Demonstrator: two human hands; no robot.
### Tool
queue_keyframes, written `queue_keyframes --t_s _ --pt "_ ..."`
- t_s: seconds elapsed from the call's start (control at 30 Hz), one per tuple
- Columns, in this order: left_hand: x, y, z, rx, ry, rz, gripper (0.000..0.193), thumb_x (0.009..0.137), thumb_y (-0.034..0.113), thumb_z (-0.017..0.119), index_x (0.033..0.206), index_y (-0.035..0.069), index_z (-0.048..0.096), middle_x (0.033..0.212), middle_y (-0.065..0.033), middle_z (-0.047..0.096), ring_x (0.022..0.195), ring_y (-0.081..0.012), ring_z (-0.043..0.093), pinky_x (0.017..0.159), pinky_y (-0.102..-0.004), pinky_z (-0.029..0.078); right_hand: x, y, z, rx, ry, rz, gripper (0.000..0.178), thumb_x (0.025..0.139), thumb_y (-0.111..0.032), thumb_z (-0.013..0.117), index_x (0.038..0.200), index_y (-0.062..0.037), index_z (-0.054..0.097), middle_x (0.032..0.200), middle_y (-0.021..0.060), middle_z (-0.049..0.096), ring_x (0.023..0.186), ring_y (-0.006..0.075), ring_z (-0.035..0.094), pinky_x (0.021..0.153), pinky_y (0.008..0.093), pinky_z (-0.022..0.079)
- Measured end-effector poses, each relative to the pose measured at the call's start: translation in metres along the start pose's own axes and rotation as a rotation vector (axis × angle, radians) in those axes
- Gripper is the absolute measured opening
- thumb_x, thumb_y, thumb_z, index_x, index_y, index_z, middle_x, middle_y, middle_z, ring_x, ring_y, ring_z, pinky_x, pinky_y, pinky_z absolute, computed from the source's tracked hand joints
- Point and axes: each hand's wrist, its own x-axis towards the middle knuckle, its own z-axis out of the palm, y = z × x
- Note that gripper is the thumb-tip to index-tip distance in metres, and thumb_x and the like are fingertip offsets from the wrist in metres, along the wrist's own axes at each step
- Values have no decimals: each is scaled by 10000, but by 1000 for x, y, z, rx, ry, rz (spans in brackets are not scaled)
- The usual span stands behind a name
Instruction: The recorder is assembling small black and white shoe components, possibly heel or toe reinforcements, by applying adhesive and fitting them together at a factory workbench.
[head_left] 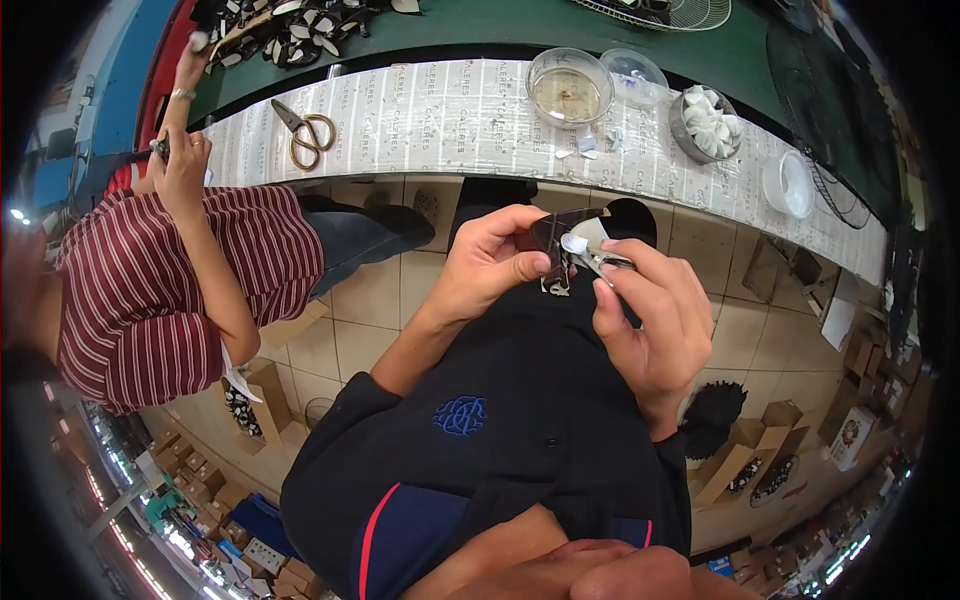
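Note:
My left hand (490, 265) is closed on a dark brown, leather-like shoe piece (546, 236) with a pale lining and a ragged lower edge, held up over my lap. Thumb and fingers of my right hand (660, 315) pinch a small silvery metal tool (600, 262); its exact kind I cannot make out. A small white round bit (574, 243) shows where the tool meets the piece. My fingers partly hide both things.
On the covered table ahead lie gold-handled scissors (305, 134), a clear tub of liquid (569, 90), a metal bowl of white wads (707, 125) and a white plastic tub (789, 184). Dark and white pieces (295, 30) lie on the green surface behind. A co-worker in a striped shirt (180, 290) sits at left.

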Motion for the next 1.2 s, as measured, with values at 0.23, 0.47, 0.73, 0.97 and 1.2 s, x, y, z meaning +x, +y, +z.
queue_keyframes --t_s 0.23,0.47,0.73,0.97,1.2 --pt "10 -1 -14 -13 22 17 303 880 80 687 1142 -28 581 1053 -72 623 919 -129 614 787 -275 532 10 7 10 58 -63 6 231 723 -3 745 922 8 628 952 154 666 635 224 610 535 300 440" --pt "21 -3 -33 -30 57 -32 343 881 145 694 1152 -27 571 1038 -84 629 885 -151 633 764 -279 538 19 14 15 303 -89 102 214 753 -15 745 927 10 622 925 174 686 601 216 602 534 293 460" --pt "39 8 -38 -432 -164 24 398 904 220 666 1163 -37 508 1034 -192 630 858 -276 692 746 -379 589 -9 79 15 861 325 528 224 924 -213 598 889 -9 514 973 230 617 689 182 578 572 266 492" --pt "50 23 -19 -590 -370 102 275 950 229 593 1067 -14 542 928 -218 614 750 -258 658 646 -357 591 -61 202 61 1097 400 878 158 959 -178 561 992 -23 572 1005 99 609 744 163 529 678 295 425" --pt "53 20 -16 -718 -375 75 208 961 164 566 1077 -7 541 931 -200 607 745 -269 665 660 -365 587 -78 245 84 1299 517 953 136 947 -198 594 982 -66 591 942 25 600 778 141 497 725 300 405"
